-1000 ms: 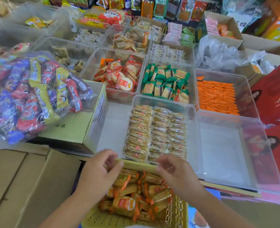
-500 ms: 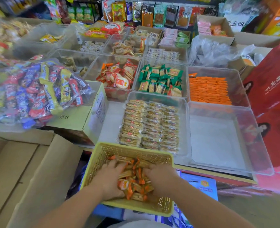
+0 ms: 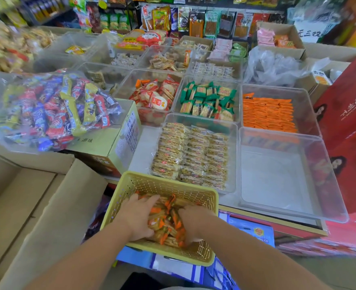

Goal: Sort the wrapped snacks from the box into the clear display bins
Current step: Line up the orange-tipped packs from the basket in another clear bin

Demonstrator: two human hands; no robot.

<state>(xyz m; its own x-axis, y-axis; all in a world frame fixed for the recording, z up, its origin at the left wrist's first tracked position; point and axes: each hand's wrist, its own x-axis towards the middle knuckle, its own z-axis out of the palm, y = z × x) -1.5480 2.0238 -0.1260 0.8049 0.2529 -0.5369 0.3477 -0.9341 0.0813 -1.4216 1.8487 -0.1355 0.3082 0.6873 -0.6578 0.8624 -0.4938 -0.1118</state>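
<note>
**Most bins stocked, one bare, a handful in the grip**

Ahead of the hands, most clear display bins (image 3: 234, 143) hold sorted packets. The empty bin (image 3: 277, 181) lies ahead and right of them. The yellow basket (image 3: 162, 185) surrounds both hands. The left hand (image 3: 137, 218) and right hand (image 3: 191, 220) curl around orange-wrapped snacks (image 3: 166, 222) squeezed between them, not yet lifted out.

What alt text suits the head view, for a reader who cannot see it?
The left hand and right hand grip a heap of orange-wrapped snacks in a yellow basket. Behind it stand clear bins of snacks; the bin at near right looks empty.
</note>
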